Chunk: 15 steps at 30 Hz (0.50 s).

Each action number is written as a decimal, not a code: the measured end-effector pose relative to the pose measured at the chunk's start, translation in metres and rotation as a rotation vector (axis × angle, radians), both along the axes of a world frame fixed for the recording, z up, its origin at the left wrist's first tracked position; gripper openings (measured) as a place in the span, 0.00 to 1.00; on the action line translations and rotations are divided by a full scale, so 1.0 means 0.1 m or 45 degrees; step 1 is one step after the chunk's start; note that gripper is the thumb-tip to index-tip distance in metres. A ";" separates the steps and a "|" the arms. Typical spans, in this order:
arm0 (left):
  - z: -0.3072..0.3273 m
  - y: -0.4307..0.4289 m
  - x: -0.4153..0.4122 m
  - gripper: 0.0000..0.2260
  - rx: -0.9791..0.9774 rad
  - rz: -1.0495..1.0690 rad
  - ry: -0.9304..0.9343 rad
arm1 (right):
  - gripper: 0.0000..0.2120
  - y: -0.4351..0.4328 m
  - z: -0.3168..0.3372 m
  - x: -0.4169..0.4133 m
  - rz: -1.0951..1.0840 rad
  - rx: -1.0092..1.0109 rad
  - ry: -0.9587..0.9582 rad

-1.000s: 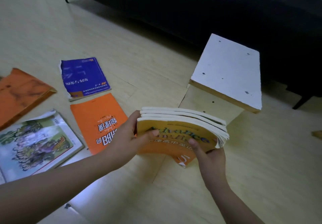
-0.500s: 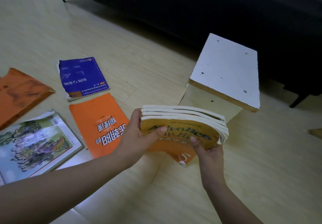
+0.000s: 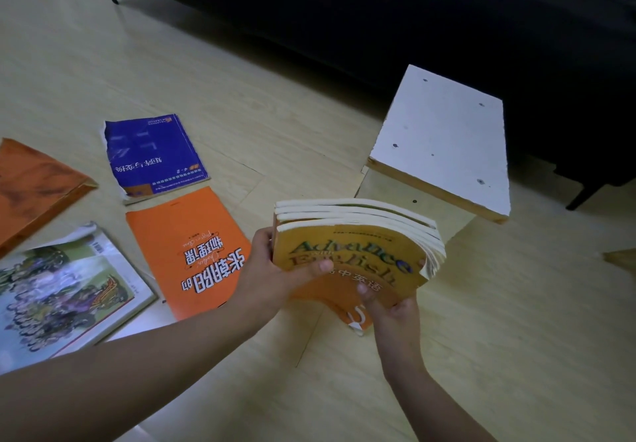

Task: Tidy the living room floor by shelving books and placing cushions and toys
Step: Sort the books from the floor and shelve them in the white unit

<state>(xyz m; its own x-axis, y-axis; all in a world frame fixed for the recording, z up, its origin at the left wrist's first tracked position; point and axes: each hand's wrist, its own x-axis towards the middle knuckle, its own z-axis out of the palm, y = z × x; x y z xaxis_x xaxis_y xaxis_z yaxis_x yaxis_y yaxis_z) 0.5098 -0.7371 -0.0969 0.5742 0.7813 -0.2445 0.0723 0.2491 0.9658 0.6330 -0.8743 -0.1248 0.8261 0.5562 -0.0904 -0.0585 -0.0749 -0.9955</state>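
Note:
Both hands hold a stack of several yellow-orange English textbooks (image 3: 358,235) upright above the floor, page edges up. My left hand (image 3: 275,269) grips the stack's left side with the thumb across the front cover. My right hand (image 3: 392,307) holds the lower right corner from below. Just behind the stack stands a small wooden shelf (image 3: 444,139) with a white top. On the floor to the left lie an orange book (image 3: 186,252), a blue book (image 3: 151,156), an illustrated magazine (image 3: 65,290) and an orange-brown book (image 3: 31,183).
A dark sofa (image 3: 378,11) on thin black legs runs along the back, close behind the shelf. Pale wooden flooring stretches to the right and front. A small tan object (image 3: 623,259) shows at the right edge.
The stack sits slightly nearer the shelf, and its front cover faces me more fully. My left thumb has slid further across the cover. The books on the floor lie unchanged.

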 end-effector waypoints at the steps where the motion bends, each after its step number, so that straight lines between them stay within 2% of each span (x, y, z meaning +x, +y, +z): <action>1: -0.02 0.00 0.00 0.37 0.011 -0.005 0.012 | 0.23 0.00 -0.01 0.01 -0.004 -0.016 -0.006; 3: -0.08 0.02 -0.02 0.37 0.031 -0.030 0.057 | 0.19 -0.01 -0.05 0.05 0.007 -0.057 -0.029; 6: -0.19 0.05 -0.07 0.42 0.067 -0.093 0.118 | 0.14 -0.04 -0.10 0.11 0.059 -0.144 -0.066; 11: -0.26 0.10 -0.04 0.43 -0.005 -0.101 0.170 | 0.15 -0.04 -0.16 0.13 0.100 -0.202 -0.096; 13: -0.26 0.12 -0.02 0.40 -0.035 -0.124 0.167 | 0.13 -0.03 -0.16 0.13 0.109 -0.204 -0.085; 15: -0.21 0.12 -0.02 0.32 -0.005 -0.137 0.177 | 0.12 -0.03 -0.14 0.13 0.126 -0.217 -0.097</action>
